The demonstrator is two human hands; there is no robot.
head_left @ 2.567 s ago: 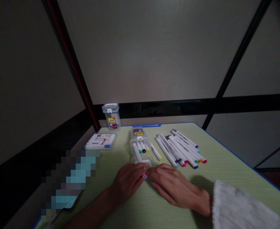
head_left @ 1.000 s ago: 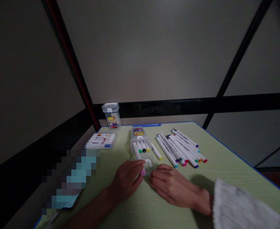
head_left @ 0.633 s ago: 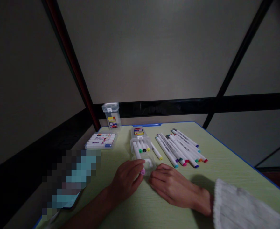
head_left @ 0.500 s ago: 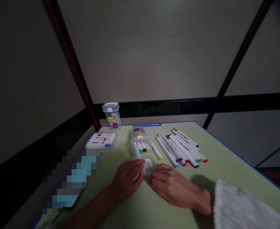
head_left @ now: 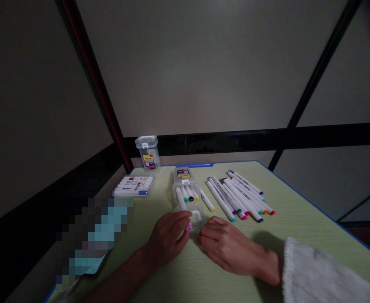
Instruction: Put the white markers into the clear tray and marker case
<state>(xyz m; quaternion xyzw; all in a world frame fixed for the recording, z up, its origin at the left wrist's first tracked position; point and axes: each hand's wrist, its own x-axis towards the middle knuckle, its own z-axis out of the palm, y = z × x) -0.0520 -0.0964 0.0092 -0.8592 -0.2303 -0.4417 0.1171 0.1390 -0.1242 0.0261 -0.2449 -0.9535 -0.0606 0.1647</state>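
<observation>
Between the thumb and fingers of my left hand (head_left: 170, 235) is a white marker (head_left: 181, 199) with a pink cap end. Its far end reaches into the mouth of a clear plastic case (head_left: 186, 185) that lies on its side, lid open toward me. Inside the case several markers show green, black and yellow ends. My right hand (head_left: 227, 244) rests on the table beside the open lid (head_left: 197, 216), fingers curled in; whether they grip anything is hidden. A yellow-ended marker (head_left: 207, 200) lies just right of the case.
Several loose white markers (head_left: 235, 195) with coloured ends are spread on the right of the green table (head_left: 298, 252). At the back left stands a clear lidded case (head_left: 149, 153). A flat pack of markers (head_left: 134, 186) lies at left, near a blurred-out blue object (head_left: 99, 240).
</observation>
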